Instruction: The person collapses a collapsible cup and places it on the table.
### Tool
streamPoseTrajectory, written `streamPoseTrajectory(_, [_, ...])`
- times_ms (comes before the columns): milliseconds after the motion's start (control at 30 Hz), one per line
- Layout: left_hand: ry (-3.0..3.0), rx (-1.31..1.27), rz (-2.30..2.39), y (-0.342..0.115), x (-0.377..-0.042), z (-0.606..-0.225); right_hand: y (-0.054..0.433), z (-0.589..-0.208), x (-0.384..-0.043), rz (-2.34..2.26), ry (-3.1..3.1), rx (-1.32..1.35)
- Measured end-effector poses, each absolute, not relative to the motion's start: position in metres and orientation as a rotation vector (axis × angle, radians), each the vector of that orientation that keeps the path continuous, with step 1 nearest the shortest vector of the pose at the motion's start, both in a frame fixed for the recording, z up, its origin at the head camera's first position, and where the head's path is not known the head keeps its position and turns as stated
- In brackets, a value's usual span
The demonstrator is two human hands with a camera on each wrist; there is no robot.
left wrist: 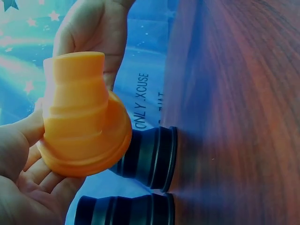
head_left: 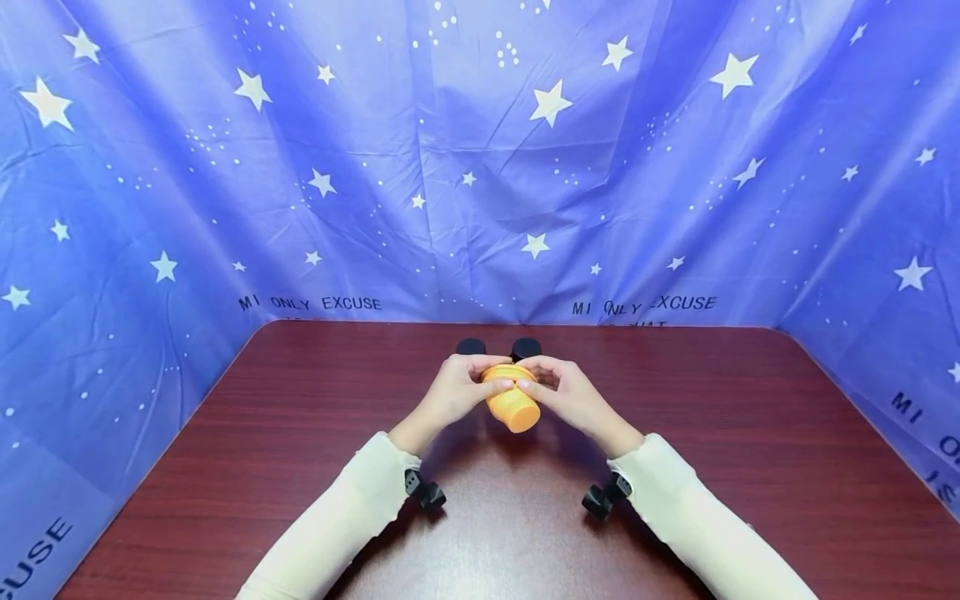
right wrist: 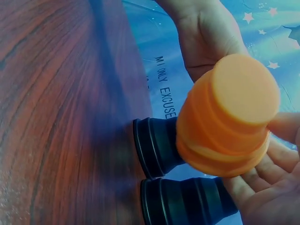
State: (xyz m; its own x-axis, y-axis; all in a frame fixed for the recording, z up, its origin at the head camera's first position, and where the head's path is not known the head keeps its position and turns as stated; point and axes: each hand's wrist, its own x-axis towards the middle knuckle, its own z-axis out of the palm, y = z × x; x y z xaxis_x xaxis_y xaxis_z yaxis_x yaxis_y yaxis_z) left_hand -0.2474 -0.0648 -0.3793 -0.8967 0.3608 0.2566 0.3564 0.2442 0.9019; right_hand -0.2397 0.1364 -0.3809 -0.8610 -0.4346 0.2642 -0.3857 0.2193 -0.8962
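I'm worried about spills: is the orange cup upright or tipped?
Tipped. The left hand and right hand hold the cup slanted, its narrow base pointing toward the head camera. Its inside is hidden.

The orange cup [left wrist: 75,108] partly hides a black cup [left wrist: 152,159].

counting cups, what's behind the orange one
Two black cups stand on the table behind the orange cup. In each wrist view it covers part of one; that part is unseen.
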Motion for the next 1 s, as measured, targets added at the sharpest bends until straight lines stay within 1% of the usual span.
streamPoseTrajectory(33, [2.48,0.721,1.793,-0.065,-0.251,-0.384,0.136,-0.381,-0.24,-1.756,2.418,-0.831])
streamPoseTrajectory(200, [2.445,0.79,1.85,-0.065,-0.252,-0.384,0.138,-0.382,-0.242,-1.843,2.399,-0.848])
streamPoseTrajectory(500, [2.298,0.801,1.987,-0.064,-0.252,-0.379,0.135,-0.381,-0.243,-2.17,2.257,-0.645])
streamPoseTrajectory(733, [2.427,0.82,1.983,-0.062,-0.231,-0.355,0.134,-0.382,-0.242,-2.215,2.212,-0.639])
streamPoseTrajectory(933, [2.541,0.792,1.959,-0.061,-0.229,-0.353,0.133,-0.382,-0.241,-2.207,2.202,-0.654])
streamPoseTrajectory(1000, [2.554,0.764,1.963,-0.062,-0.234,-0.359,0.133,-0.381,-0.24,-2.192,2.203,-0.661])
